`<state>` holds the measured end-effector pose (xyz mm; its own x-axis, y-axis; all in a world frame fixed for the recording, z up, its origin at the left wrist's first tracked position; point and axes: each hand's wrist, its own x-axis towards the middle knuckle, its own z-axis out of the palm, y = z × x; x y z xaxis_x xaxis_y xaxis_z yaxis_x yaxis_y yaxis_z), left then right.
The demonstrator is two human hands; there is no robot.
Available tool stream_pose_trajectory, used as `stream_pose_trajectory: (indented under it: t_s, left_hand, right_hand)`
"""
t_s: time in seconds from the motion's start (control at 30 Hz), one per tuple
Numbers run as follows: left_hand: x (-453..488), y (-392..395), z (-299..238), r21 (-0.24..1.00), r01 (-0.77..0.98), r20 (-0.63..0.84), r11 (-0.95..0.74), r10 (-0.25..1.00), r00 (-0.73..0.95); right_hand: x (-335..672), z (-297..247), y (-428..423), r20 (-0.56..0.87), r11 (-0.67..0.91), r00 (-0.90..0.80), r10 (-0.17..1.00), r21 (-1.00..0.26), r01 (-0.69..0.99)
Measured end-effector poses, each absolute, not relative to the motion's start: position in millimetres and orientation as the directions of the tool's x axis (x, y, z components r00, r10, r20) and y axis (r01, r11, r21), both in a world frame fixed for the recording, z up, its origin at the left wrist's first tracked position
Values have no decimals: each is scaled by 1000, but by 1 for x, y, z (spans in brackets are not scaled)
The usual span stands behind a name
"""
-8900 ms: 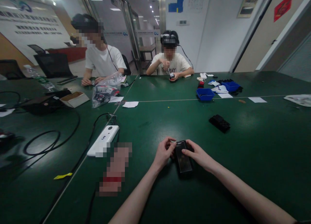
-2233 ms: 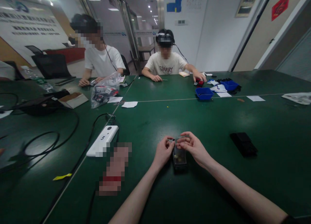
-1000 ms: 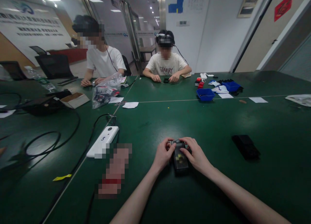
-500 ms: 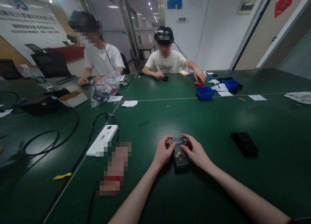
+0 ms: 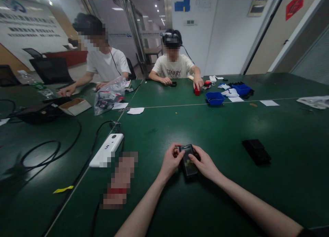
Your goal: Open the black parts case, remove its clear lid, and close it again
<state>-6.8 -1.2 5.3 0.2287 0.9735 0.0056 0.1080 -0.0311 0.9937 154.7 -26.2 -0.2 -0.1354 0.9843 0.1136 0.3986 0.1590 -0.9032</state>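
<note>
A small black box with a clear lid point(image 5: 188, 161) lies on the green table point(image 5: 221, 127) in front of me. My left hand point(image 5: 171, 161) grips its left side with curled fingers. My right hand point(image 5: 204, 163) closes on its right side, thumb near the lid. Something small and yellowish shows through the lid. A flat black part point(image 5: 256, 151) lies apart on the table to the right.
A white power strip point(image 5: 106, 149) and black cables point(image 5: 51, 147) lie to the left. Across the table sit two people, with a blue tray point(image 5: 215, 98), a plastic bag point(image 5: 108, 96), a cardboard box point(image 5: 74, 106) and paper slips near them.
The flat black part lay near the table's middle at first and now lies farther right. My right hand lifted the clear lid, then brought it down; both hands now clasp the box.
</note>
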Motion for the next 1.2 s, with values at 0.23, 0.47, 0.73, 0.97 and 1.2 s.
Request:
stream_pose_trajectory:
  t_s: [0.23,0.47,0.73,0.97,1.2]
  left_hand:
    - [-6,-4,4,1000,21,-22,16,958,286]
    - [-4,-2,1,997,-27,-62,71,962,267]
    - [-4,-2,-1,999,6,-48,48,956,289]
    - [-4,-3,3,998,30,-60,54,957,285]
    - [-5,-2,3,997,56,-59,45,957,285]
  right_hand:
    - [153,4,-29,76,130,-181,981,-942,310]
    - [181,5,-6,104,95,9,994,-938,332]
    - [268,20,31,445,33,97,890,-275,961]
    - [280,11,47,358,-63,-3,934,174,983]
    - [277,7,58,299,-90,24,954,210,974]
